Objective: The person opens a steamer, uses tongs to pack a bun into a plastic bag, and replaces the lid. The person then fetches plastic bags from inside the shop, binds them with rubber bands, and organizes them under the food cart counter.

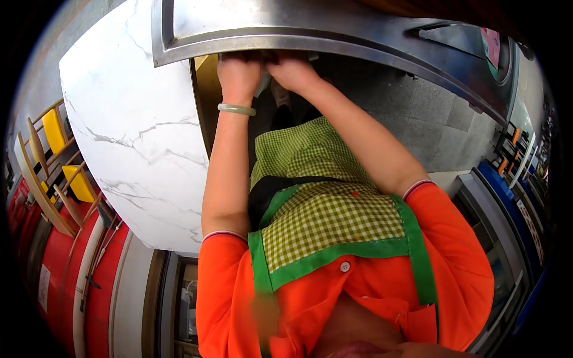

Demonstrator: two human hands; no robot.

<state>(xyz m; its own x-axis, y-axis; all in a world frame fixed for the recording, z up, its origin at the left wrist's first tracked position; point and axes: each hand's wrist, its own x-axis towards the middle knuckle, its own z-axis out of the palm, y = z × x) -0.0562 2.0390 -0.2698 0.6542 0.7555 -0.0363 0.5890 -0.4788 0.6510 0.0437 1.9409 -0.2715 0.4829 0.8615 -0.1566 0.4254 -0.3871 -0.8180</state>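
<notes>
Both forearms reach forward, and the hands are side by side just under the lip of a stainless steel counter (286,42). My left hand (237,77), with a pale green bangle (237,110) on its wrist, looks curled, its fingertips covered by the metal edge. Close against it, my right hand (292,70) is also bent inward, with most of its fingers out of sight. A pale, thin, limp piece (261,83) hangs between the two hands; whether it is cloth or plastic I cannot make out.
A white marble-patterned tabletop (131,131) stands at my left. Wooden chairs with yellow parts (55,131) and red surfaces (57,280) lie beyond it. Grey floor tiles (418,107) show below the counter. Blue-edged shelving (507,197) stands at the right. I wear a green checked apron (334,227).
</notes>
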